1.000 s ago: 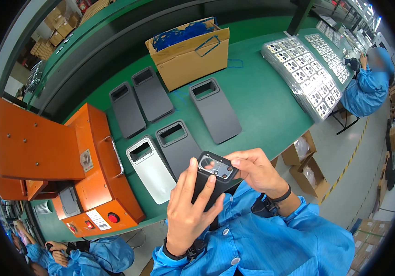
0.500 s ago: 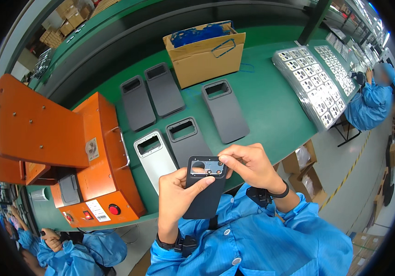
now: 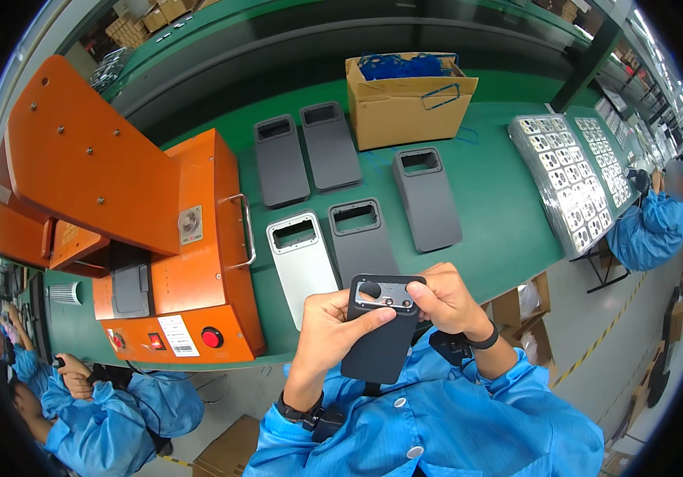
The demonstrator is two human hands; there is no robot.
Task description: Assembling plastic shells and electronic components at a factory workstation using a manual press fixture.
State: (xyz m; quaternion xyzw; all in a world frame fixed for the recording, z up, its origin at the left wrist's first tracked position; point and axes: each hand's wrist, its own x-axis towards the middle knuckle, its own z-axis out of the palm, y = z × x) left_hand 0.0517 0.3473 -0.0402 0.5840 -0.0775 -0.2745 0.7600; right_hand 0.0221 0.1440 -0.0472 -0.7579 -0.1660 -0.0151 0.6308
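Near my body I hold a dark grey rectangular housing [image 3: 375,350], with its window end tilted up. A silvery plate [image 3: 391,291] with round holes lies in the window. My left hand [image 3: 327,327] is closed round the housing's left side, its thumb across the front just under the window. My right hand [image 3: 449,300] grips the upper right corner, its thumb on the plate's right end and its fingers hidden behind. Beyond my hands lie a light silver housing [image 3: 307,274] and a dark grey housing [image 3: 363,258] with open windows.
More grey housings [image 3: 429,203] lie on the green table [image 3: 492,199]. A cardboard box [image 3: 409,119] with blue frames stands behind. On the left is an orange press [image 3: 210,183]. Trays of plates [image 3: 568,179] lie right. Co-workers in blue [image 3: 650,230] sit at both sides.
My view has swung left, so the table things sit further right in it. My right hand has moved from pinching the window's upper right corner to laying its thumb over the plate's right end.
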